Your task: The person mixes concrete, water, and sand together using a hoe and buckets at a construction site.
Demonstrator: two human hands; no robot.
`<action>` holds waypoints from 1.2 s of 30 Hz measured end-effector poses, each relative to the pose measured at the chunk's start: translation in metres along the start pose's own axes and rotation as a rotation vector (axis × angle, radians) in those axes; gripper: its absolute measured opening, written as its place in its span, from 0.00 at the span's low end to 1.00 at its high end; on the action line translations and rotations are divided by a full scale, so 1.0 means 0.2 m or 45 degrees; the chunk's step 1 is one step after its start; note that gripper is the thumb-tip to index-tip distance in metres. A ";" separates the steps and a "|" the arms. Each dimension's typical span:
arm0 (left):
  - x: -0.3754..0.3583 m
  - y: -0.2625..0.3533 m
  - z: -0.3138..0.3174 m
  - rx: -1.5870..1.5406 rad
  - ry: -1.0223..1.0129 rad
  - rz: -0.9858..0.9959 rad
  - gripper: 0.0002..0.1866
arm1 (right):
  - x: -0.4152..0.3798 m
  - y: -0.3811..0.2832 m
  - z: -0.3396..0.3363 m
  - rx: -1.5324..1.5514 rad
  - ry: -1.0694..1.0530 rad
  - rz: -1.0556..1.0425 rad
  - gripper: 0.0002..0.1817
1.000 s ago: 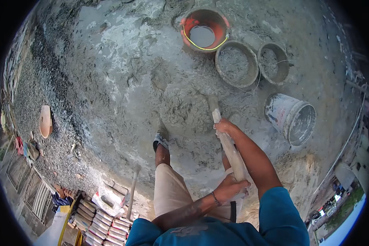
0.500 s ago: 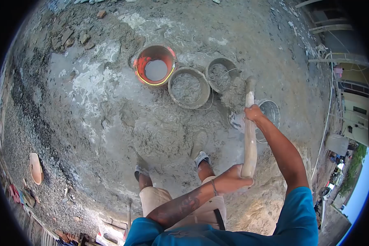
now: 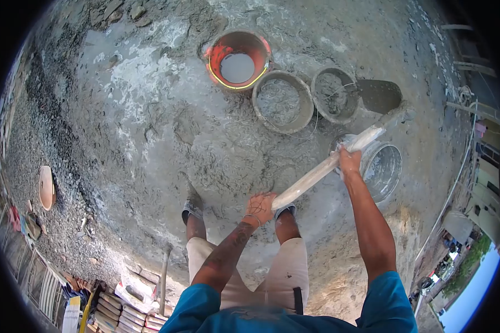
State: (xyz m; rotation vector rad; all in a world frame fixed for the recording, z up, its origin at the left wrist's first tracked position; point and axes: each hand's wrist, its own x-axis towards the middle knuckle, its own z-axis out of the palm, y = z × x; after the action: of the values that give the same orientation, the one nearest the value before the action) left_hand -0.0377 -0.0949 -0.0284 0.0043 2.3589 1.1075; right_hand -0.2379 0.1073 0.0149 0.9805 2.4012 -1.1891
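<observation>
A thick wooden handle (image 3: 311, 176) slants up to the right, with a mud-coated metal blade (image 3: 379, 95) at its far end. My left hand (image 3: 261, 206) is closed round the handle's near end, in front of my legs. Farther up, my right hand (image 3: 349, 160) grips it close to a clear-walled bucket (image 3: 382, 172). The blade is beside a small bucket (image 3: 334, 95) holding wet grey mix. Left of that stand a larger bucket (image 3: 283, 102) of mix and an orange bucket (image 3: 239, 60) with greyish liquid inside.
Wet cement-like mud (image 3: 222, 150) covers the ground around my feet. Gravel (image 3: 72, 194) lies at the left with a tan basin (image 3: 46, 187) on it. Stacked bags (image 3: 119, 312) and a short upright pole (image 3: 164, 277) are at the lower left. Buildings (image 3: 486, 191) show at the right.
The handle has swung from nearly upright to a rightward slant. My left hand has moved left and up. The blade has moved right and shows no mud heap on it now.
</observation>
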 end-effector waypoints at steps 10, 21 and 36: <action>-0.93 0.26 0.04 -0.454 -0.222 -0.511 0.27 | -0.77 0.05 0.62 0.308 -0.962 0.095 0.12; -0.69 -0.41 0.04 -0.853 0.286 -1.057 0.11 | -0.92 0.50 2.11 -0.616 -1.263 -0.183 0.22; -0.84 0.16 0.00 -2.148 -0.485 -0.896 0.08 | -0.70 0.86 1.21 -1.311 -1.087 0.142 0.27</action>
State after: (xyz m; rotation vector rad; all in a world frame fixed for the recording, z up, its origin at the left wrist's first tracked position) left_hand 0.0998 -0.1098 0.0724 -0.9710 0.4471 1.9933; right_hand -0.0278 -0.0716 -0.1630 0.1785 1.7771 -0.1209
